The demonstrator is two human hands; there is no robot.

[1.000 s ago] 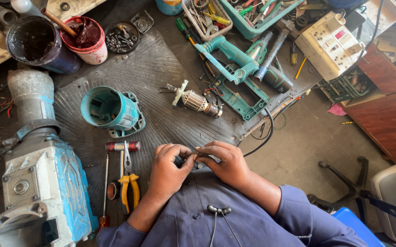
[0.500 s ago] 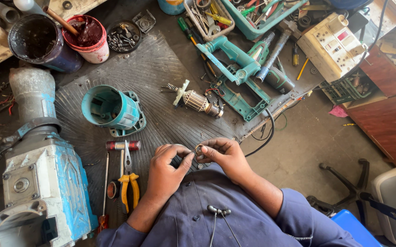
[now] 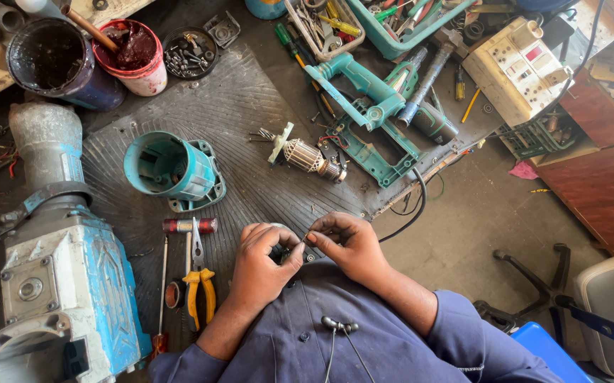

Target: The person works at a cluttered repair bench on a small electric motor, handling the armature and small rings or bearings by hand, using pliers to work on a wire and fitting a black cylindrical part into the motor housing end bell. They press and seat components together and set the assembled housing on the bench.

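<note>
While we look down from the head camera, we see our left hand [image 3: 264, 266] and our right hand [image 3: 346, 245] drawn together just above the lap of our blue work shirt [image 3: 364, 340], at the near edge of the dark ribbed rubber mat [image 3: 236, 113]. Between them sits a small dark metal part [image 3: 291, 252], mostly hidden, so we cannot tell its exact shape. Our left fingers curl closed around its left side, thumb pressed toward it; our right thumb and forefinger are pinched tight at its upper right edge, the other fingers folded in.

Just left of our left hand lie orange-handled pliers [image 3: 199, 291] and a thin red-handled screwdriver [image 3: 161, 298], with a short red and silver cylinder [image 3: 189, 225] above them. Farther up the mat stands a teal cylindrical motor housing [image 3: 172, 170], and near the middle lies a copper-wound motor armature [image 3: 307, 156]. Beyond that rests a teal power tool body [image 3: 364, 99], opened up. A large grey and blue demolition hammer [image 3: 59, 269] fills the left side. A red bucket [image 3: 133, 57] and a dark bucket [image 3: 55, 60] stand at the top left, well apart from our hands. A black cable [image 3: 413, 213] curves just right of our right hand.
</note>
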